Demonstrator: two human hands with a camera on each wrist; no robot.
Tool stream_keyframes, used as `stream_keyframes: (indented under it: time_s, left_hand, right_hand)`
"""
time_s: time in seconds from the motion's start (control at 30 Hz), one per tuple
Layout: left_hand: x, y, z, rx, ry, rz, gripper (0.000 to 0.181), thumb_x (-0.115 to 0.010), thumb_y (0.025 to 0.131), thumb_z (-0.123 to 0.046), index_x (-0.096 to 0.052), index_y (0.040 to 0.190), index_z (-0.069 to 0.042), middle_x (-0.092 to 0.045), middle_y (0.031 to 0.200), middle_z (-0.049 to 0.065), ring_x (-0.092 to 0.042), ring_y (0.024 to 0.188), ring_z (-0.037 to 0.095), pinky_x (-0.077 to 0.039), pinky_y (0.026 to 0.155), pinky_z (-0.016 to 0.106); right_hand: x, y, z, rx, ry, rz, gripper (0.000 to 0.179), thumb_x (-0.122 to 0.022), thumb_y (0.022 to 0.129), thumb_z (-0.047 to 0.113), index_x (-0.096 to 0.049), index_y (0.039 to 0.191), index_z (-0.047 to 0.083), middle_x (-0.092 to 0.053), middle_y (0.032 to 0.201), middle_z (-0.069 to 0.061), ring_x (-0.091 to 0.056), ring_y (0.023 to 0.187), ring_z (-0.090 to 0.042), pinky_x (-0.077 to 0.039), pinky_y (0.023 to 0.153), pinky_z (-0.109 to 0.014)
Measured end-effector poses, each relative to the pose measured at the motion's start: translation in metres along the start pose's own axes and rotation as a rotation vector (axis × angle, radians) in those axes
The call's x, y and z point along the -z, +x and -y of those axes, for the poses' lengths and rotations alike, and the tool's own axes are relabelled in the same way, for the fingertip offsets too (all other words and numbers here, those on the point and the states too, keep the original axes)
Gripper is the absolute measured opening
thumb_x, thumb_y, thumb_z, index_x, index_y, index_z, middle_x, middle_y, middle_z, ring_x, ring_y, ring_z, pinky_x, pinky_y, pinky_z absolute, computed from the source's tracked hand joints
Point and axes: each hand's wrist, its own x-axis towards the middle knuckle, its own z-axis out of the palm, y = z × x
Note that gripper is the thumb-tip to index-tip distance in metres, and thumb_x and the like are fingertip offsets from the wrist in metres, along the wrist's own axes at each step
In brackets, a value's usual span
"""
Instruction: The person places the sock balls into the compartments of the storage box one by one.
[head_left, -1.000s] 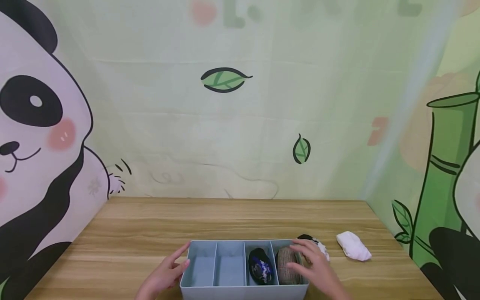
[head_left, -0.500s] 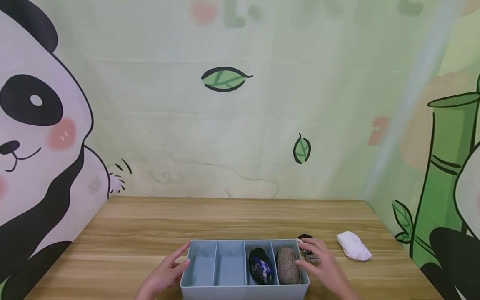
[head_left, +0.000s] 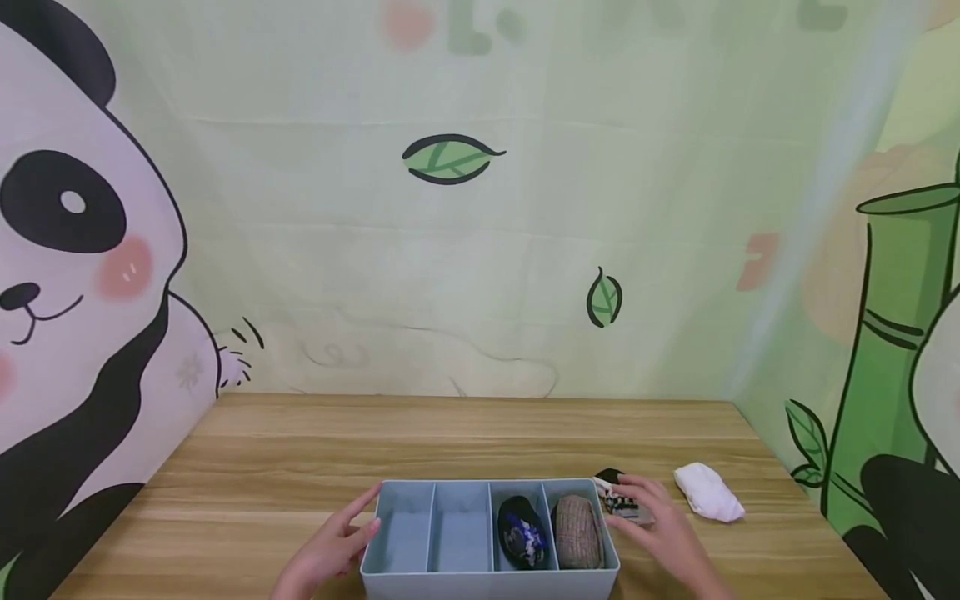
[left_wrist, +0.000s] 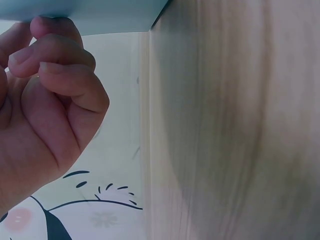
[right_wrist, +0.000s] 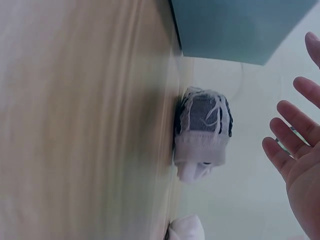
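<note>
A blue-grey box (head_left: 491,587) with a row of compartments stands at the near edge in the head view. My left hand (head_left: 327,546) touches its left wall with the fingertips; in the left wrist view several of its fingers are bent beside the box. Its right compartments hold a dark rolled sock (head_left: 521,533) with blue-violet marks and a brown ribbed rolled sock (head_left: 578,533). Fingers spread, my right hand (head_left: 663,529) hovers by the box's right end, holding nothing. Partly behind it lies a black-and-white patterned rolled sock (right_wrist: 202,125), apart from the fingers in the right wrist view.
Farther right on the wooden table (head_left: 420,437) lies a white rolled bundle (head_left: 708,492). A printed backdrop (head_left: 337,250) with a panda and leaves rises behind the table's far edge.
My right hand has moved right, from over the brown sock to beside the box, uncovering that sock and part of the patterned one. The left hand and box have stayed in place.
</note>
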Motion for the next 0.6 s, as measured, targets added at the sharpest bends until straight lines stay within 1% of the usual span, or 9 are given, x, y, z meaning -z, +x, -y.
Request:
stream_keyframes:
  time_s: [0.1,0.27,0.47,0.6]
  left_hand:
    - [0.0,0.0,0.0,0.009,0.001,-0.008,0.063,-0.048,0.093,-0.025,-0.015,0.142,-0.004,-0.035,0.055,-0.002,-0.026,0.041,0.008,-0.026,0.042,0.02]
    - [0.0,0.001,-0.002,0.021,0.007,-0.023,0.063,-0.049,0.093,-0.026,-0.017,0.142,-0.005,-0.036,0.054,-0.002,-0.027,0.041,0.009,-0.026,0.042,0.02]
    - [-0.001,0.0,-0.003,0.017,0.003,-0.015,0.063,-0.049,0.093,-0.024,-0.016,0.142,-0.004,-0.036,0.054,-0.002,-0.027,0.041,0.008,-0.026,0.041,0.02]
    - [-0.001,-0.001,-0.002,0.01,0.0,-0.01,0.063,-0.049,0.093,-0.025,-0.016,0.142,-0.004,-0.036,0.054,-0.002,-0.027,0.04,0.008,-0.026,0.041,0.019]
  right_hand:
    - [0.002,0.0,-0.002,-0.015,0.003,0.009,0.036,-0.079,0.063,0.007,-0.066,0.095,0.0,-0.058,0.104,-0.01,-0.051,0.097,-0.025,-0.028,0.084,-0.005]
    - [0.006,0.0,-0.006,-0.003,0.001,0.009,0.035,-0.079,0.062,0.006,-0.065,0.094,-0.001,-0.058,0.103,-0.013,-0.051,0.096,-0.025,-0.026,0.086,-0.006]
    - [0.009,-0.001,-0.011,0.029,-0.012,0.0,0.037,-0.079,0.061,0.004,-0.065,0.094,-0.001,-0.058,0.103,-0.015,-0.051,0.097,-0.024,-0.024,0.088,-0.007]
    - [0.011,-0.002,-0.014,0.029,-0.024,-0.01,0.039,-0.079,0.06,0.004,-0.065,0.096,-0.001,-0.058,0.103,-0.012,-0.052,0.096,-0.023,-0.024,0.087,-0.007]
